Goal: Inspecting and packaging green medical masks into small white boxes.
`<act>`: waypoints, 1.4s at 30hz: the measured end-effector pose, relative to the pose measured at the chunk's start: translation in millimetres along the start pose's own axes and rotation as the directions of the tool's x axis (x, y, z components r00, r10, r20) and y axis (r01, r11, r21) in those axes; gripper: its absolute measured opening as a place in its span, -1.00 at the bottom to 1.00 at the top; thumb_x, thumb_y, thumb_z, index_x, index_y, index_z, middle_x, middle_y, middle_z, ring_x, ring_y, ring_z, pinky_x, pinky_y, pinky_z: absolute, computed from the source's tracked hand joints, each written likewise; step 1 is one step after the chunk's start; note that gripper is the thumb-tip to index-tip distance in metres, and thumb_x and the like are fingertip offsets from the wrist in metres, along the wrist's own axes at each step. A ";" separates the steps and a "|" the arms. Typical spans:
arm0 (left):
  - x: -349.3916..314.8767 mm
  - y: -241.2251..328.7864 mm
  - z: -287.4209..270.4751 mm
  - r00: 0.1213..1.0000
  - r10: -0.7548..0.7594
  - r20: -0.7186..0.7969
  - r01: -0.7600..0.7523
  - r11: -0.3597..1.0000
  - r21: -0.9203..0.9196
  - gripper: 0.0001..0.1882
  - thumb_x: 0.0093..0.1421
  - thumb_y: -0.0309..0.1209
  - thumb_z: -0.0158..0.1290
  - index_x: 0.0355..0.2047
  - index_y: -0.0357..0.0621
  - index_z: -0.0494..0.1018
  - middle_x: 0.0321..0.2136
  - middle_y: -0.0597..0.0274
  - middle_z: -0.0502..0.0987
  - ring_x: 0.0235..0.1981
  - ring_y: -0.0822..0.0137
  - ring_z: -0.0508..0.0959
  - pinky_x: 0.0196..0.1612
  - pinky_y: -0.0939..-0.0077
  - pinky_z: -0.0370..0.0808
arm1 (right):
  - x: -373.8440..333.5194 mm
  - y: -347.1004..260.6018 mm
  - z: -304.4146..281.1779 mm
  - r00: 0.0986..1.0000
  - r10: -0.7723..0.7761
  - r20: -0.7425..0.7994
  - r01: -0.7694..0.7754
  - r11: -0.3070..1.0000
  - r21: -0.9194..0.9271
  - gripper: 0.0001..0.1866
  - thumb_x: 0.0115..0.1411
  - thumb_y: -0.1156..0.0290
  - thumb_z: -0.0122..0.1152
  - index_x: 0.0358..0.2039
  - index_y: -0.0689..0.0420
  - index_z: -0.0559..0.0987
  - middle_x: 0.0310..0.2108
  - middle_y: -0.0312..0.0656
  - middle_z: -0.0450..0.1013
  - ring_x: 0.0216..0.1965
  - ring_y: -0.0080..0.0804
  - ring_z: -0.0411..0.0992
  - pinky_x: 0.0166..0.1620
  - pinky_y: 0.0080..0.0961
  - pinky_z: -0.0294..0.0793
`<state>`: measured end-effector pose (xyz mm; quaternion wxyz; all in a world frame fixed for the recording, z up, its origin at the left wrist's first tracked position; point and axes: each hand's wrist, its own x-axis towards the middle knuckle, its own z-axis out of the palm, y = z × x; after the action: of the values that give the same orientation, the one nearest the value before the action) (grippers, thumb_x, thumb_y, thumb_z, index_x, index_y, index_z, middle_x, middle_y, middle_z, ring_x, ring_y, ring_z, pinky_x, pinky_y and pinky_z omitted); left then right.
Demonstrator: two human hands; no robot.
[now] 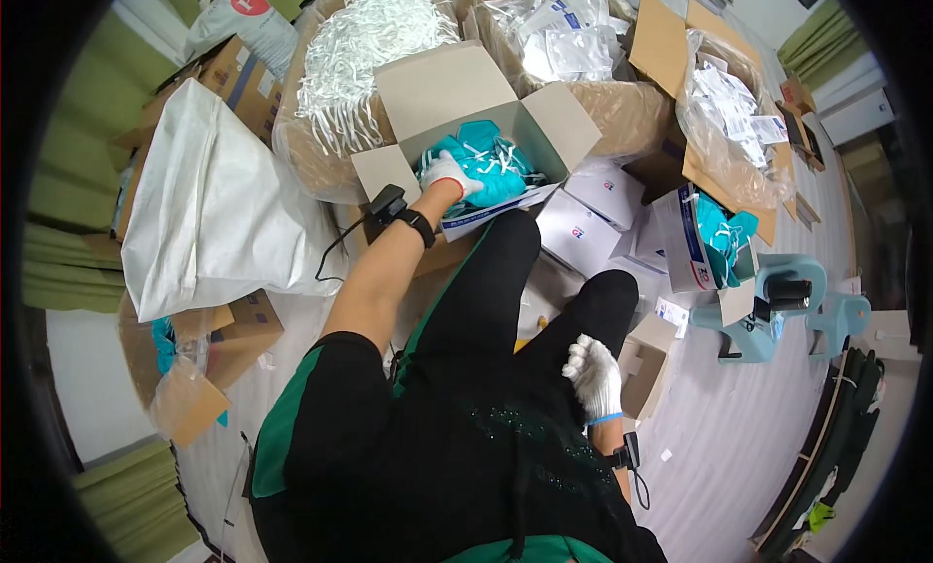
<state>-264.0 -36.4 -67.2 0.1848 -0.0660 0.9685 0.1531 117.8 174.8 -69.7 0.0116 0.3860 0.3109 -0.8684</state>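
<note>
My left hand (451,175), in a white knit glove, lies on a pile of teal face masks with white straps (493,165). Its thumb is spread away from the fingers, and the fingertips sink partly out of sight among the masks. The pile fills an open cardboard box (442,82) in front of my knees, flaps folded outward. My right hand (594,376), gloved in white too, is closed in a loose fist beside my right thigh. Nothing shows between its fingers. Each wrist wears a black band with a small device and cable.
Behind the box stand a bag-lined carton of white straps (374,48) and cartons of clear packets (569,43). White boxes (579,231) and a tilted box of teal masks (680,240) are to the right, near a blue-grey stool (748,340). A white sack (219,213) stands left.
</note>
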 end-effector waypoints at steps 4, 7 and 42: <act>0.1 -1.1 9.5 0.998 -0.044 -0.054 0.043 0.999 -0.012 -0.16 -0.25 -0.06 0.36 0.03 -0.18 0.34 -0.01 -0.06 0.45 0.00 0.09 0.50 0.04 0.26 0.48 | -1.9 6.7 -1.8 1.000 0.003 -0.023 -0.002 1.000 0.016 -0.67 0.32 0.24 -0.06 -0.13 0.27 0.46 -0.37 -0.09 0.49 -0.48 -0.37 0.45 -0.42 -0.42 0.54; 5.0 -5.5 1.8 0.990 0.103 -0.092 -0.114 0.985 -0.132 -0.42 -0.26 -0.16 0.36 -0.19 -0.11 0.52 -0.19 0.00 0.56 -0.16 0.09 0.57 -0.07 0.27 0.51 | -5.1 8.2 -1.7 0.999 -0.015 -0.037 0.016 0.999 0.034 -0.67 0.33 0.24 -0.07 -0.15 0.27 0.47 -0.38 -0.10 0.49 -0.49 -0.38 0.45 -0.43 -0.42 0.53; -190.1 35.0 -49.2 0.602 0.739 -0.302 -0.790 0.499 -0.355 -0.70 -0.10 -0.41 0.29 -0.50 -0.25 0.37 -0.15 -0.16 0.51 -0.10 0.00 0.51 -0.05 0.30 0.40 | 28.8 -70.9 151.1 0.872 -0.460 0.167 0.488 0.844 -0.222 -0.83 0.20 0.40 0.15 -0.30 0.24 0.58 -0.47 -0.38 0.46 -0.46 -0.69 0.35 -0.37 -0.67 0.35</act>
<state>-111.6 -5.6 57.8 0.0234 0.3200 0.8404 0.4367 -21.1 155.3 25.4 -0.1369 0.2451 0.5055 -0.8159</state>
